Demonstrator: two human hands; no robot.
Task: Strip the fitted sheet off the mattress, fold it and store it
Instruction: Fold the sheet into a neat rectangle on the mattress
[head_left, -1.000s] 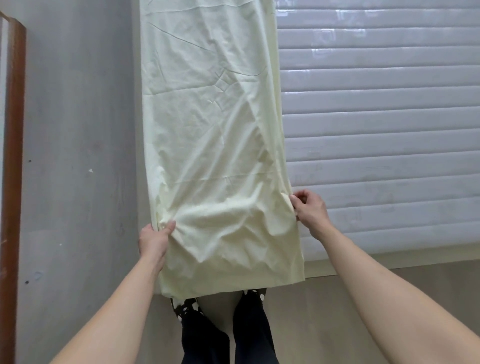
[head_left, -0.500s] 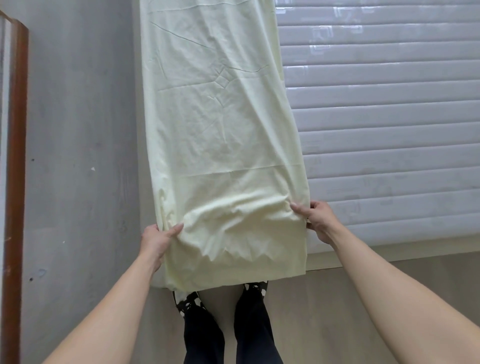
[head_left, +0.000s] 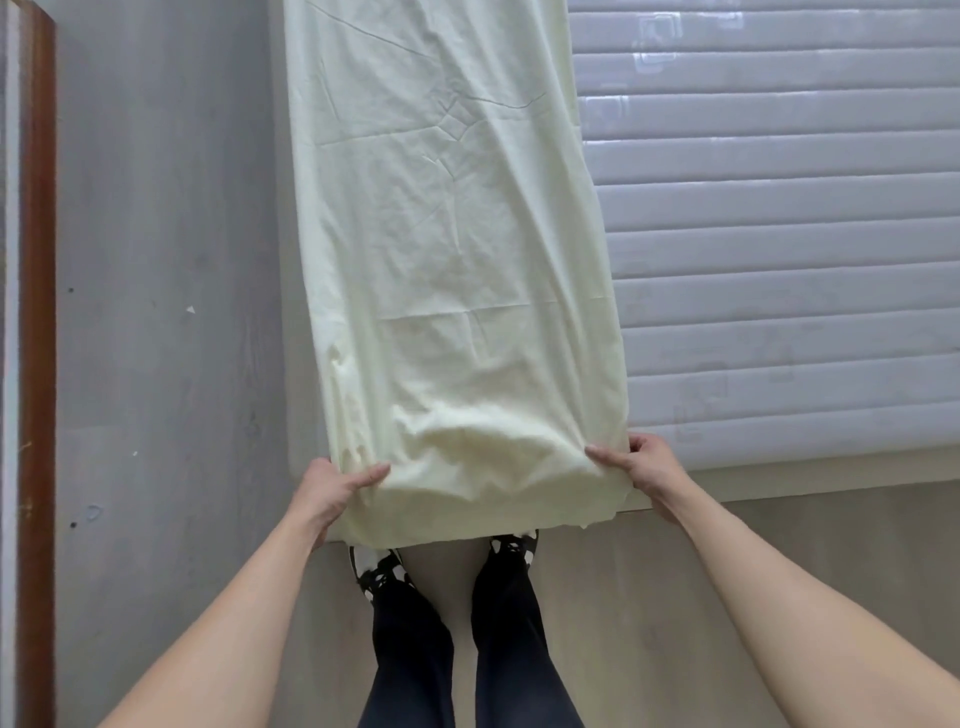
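Sheet (head_left: 452, 260): folded strip lying along mattress (head_left: 779, 234), centre frame, near end overhanging.
Left hand (head_left: 332, 488): pinches near-left corner.
Right hand (head_left: 644, 462): pinches near-right corner.
Risk: if you pull unevenly, layers skew.

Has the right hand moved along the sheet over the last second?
Yes. The right hand slid toward the person, down the sheet edge to the mattress foot edge.
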